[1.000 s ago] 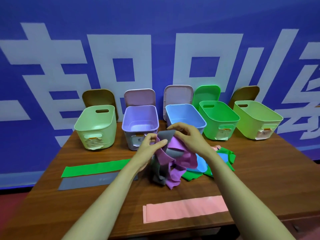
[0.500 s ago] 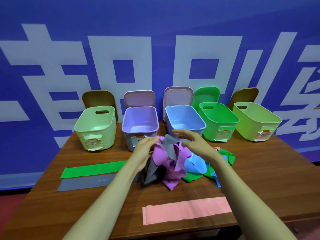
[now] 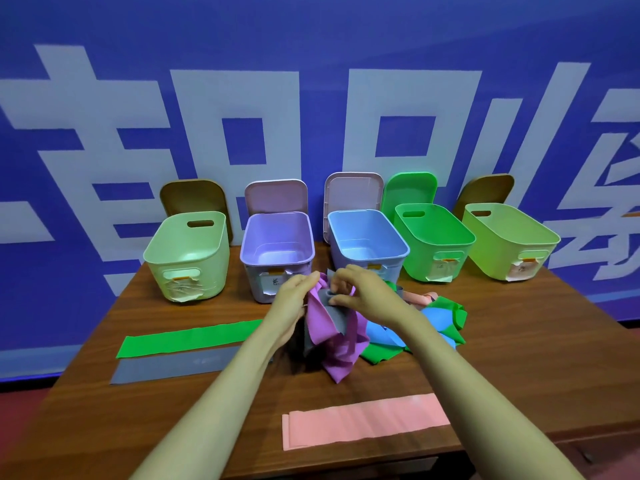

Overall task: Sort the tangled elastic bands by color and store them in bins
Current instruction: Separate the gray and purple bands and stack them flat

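Separation seems the aim: left hand (image 3: 293, 301) grips the purple band (image 3: 341, 346) as anchor while right hand (image 3: 367, 296) pinches the grey band (image 3: 335, 315) wound through it, over the table (image 3: 519, 341) just before the lilac bin (image 3: 252, 271).

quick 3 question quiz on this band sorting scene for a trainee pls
1. How many bins stand along the back of the table? A three, B five, C seven.
2. True or false: the flat pink band lies inside a bin.
3. Fill in: the left hand holds the purple band; the right hand pinches the ___ band of the tangle.
Key: 1 B; 2 false; 3 grey, the grey band.
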`<state>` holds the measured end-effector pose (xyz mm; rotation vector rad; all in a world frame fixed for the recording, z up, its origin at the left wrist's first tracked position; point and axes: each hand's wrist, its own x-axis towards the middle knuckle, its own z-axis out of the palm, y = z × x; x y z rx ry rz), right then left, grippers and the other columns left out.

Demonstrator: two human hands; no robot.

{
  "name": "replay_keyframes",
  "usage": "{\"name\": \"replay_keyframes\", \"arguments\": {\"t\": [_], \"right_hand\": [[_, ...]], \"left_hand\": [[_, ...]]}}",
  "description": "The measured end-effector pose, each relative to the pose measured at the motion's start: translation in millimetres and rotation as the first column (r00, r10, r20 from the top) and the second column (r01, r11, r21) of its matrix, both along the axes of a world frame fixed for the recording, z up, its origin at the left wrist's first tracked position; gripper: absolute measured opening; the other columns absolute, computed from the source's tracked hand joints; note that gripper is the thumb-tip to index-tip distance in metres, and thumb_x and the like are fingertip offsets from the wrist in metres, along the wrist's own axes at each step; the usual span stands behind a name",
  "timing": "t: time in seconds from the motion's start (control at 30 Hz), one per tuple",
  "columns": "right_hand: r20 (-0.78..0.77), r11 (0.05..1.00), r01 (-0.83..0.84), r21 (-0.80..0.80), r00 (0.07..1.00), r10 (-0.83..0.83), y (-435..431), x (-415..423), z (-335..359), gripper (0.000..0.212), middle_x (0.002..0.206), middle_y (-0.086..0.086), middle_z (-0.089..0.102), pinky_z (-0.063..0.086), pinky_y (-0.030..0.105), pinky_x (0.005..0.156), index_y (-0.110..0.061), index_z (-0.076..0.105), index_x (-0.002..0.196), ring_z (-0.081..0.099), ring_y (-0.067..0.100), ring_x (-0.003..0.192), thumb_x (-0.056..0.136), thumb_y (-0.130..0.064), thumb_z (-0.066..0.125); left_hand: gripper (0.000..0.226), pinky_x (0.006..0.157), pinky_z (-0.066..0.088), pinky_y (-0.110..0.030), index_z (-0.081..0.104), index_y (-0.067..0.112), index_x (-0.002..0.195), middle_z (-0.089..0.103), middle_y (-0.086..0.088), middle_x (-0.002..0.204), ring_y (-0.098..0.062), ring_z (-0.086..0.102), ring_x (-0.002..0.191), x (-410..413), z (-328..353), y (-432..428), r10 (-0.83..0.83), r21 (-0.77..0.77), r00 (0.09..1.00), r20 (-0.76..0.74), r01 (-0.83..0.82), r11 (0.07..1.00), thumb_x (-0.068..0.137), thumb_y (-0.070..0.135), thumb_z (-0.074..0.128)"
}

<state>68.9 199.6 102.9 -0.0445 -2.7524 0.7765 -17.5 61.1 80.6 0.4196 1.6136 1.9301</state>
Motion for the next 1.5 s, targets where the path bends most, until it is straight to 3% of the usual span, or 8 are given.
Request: {"name": "replay_keyframes", "arguments": {"t": [0.17,0.27,0.47,0.57,0.9,1.1,1.27,1.5], "right_hand": [[-0.044,0.991,0.056,-0.121,0.997,-0.062,5.4,0.7,3.6,0.009,0.094,-0.002,0.053,0.04,0.025,0.076,-0.019,0.054,0.086,0.051,0.016,0.088,0.087,-0.016,0.062],[-0.071,0.926,0.168,-0.339,0.977,-0.203,11.9,-0.4,11.6,0.01,0.088,0.003,0.062,0.046,0.034,0.078,-0.016,0.049,0.084,0.058,0.021,0.083,0.089,-0.011,0.056],[-0.028,0.724,0.222,-0.653,0.948,-0.316,21.7,-2.5,1.5,0.025,0.076,0.005,0.051,0.05,0.048,0.078,-0.025,0.051,0.094,0.05,0.021,0.074,0.089,-0.002,0.045],[-0.006,0.816,0.284,-0.504,0.943,-0.332,23.2,-0.5,-9.3,0.03,0.074,0.0,0.054,0.044,0.032,0.067,-0.017,0.056,0.099,0.046,0.017,0.068,0.086,0.002,0.038],[0.094,0.929,0.227,-0.292,0.973,-0.209,14.3,0.0,-32.5,0.031,0.11,-0.002,0.056,0.039,0.007,0.07,-0.014,0.06,0.112,0.055,0.016,0.094,0.087,-0.002,0.047],[0.214,0.959,0.122,-0.257,0.974,-0.067,-3.9,-8.1,-50.8,0.049,0.121,0.001,0.056,0.038,0.016,0.081,-0.014,0.045,0.131,0.055,0.012,0.1,0.086,-0.019,0.063],[0.32,0.969,0.086,0.231,0.934,-0.159,3.8,-14.0,-71.3,0.045,0.122,0.012,0.047,0.044,0.036,0.085,-0.01,0.05,0.124,0.05,0.029,0.11,0.082,-0.021,0.064],[0.286,0.901,0.114,0.418,0.925,-0.25,8.9,-4.8,-77.9,0.021,0.113,0.014,0.052,0.043,0.037,0.078,-0.008,0.062,0.105,0.049,0.031,0.109,0.093,-0.018,0.048]], "left_hand": [[0.015,0.071,0.037,-0.031,0.052,0.015,0.079,0.054,-0.011,0.086,-0.021,0.049,0.078,-13.8,-15.6,-6.3,0.052,-0.307,0.829,-0.556,-0.264,0.914,0.089,0.023,0.059],[0.007,0.068,0.033,-0.026,0.05,0.015,0.089,0.049,-0.01,0.093,-0.022,0.048,0.083,-17.4,-22.5,-11.7,-0.056,-0.419,0.755,-0.653,-0.299,0.857,0.091,0.009,0.052],[0.011,0.077,0.05,-0.036,0.055,0.008,0.101,0.065,-0.013,0.091,-0.026,0.06,0.082,-13.8,-21.7,-13.7,-0.002,-0.145,1.0,0.003,0.002,0.989,0.094,0.005,0.047],[0.012,0.068,0.05,-0.033,0.06,0.006,0.101,0.066,-0.008,0.079,-0.018,0.063,0.07,-16.1,-13.6,-12.3,-0.04,0.048,0.988,0.148,0.033,0.998,0.092,0.006,0.051],[0.019,0.064,0.044,-0.029,0.057,0.008,0.076,0.059,-0.014,0.077,-0.023,0.055,0.071,-16.8,-20.4,4.4,0.073,-0.134,0.997,0.014,-0.07,0.988,0.094,0.011,0.052],[0.019,0.078,0.045,-0.036,0.061,0.007,0.079,0.064,-0.017,0.087,-0.026,0.058,0.078,-13.4,-23.4,5.8,0.018,-0.124,1.0,-0.007,-0.018,0.992,0.094,0.01,0.05],[0.021,0.072,0.044,-0.032,0.062,0.011,0.076,0.062,-0.011,0.08,-0.022,0.054,0.075,-17.6,-30.8,-2.7,0.061,-0.213,0.99,-0.125,-0.087,0.973,0.094,0.013,0.052],[0.019,0.063,0.034,-0.031,0.055,0.014,0.072,0.056,-0.008,0.076,-0.02,0.044,0.072,-32.4,-54.7,-17.6,0.068,-0.416,0.928,-0.365,-0.228,0.88,0.09,0.01,0.054]]}}
